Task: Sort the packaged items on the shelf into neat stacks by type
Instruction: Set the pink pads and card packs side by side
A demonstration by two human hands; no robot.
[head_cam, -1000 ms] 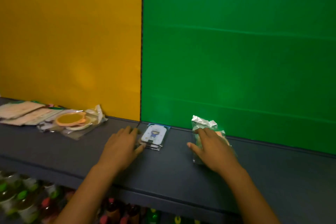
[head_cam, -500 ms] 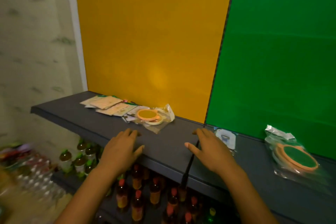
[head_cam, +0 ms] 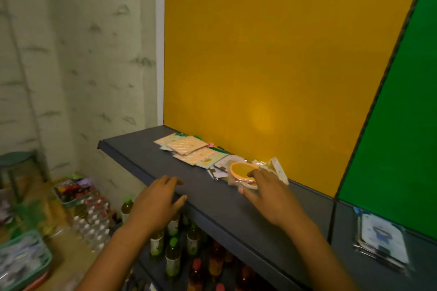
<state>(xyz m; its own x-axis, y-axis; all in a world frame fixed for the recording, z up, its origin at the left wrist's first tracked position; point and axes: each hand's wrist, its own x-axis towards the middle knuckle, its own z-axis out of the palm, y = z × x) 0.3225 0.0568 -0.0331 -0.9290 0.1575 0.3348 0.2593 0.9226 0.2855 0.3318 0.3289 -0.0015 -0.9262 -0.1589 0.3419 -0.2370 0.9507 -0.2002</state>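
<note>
Head view: right hand [head_cam: 272, 198] spread flat, fingertips on crinkly bag holding orange ring [head_cam: 243, 172]; nothing gripped. Left hand [head_cam: 156, 201] open, resting at shelf [head_cam: 212, 208] front edge. Bag overlaps flat packet pile [head_cam: 189, 149] just beyond. Risk: slick wrap slips, or drag scatters pile. Blue-print packet [head_cam: 380, 241] well apart, far right.

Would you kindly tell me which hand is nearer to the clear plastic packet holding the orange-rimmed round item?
The right hand: its fingers lie on the clear plastic packet with the orange-rimmed round item. The left hand rests on the shelf's front edge, apart from the packet, to its left.
</note>
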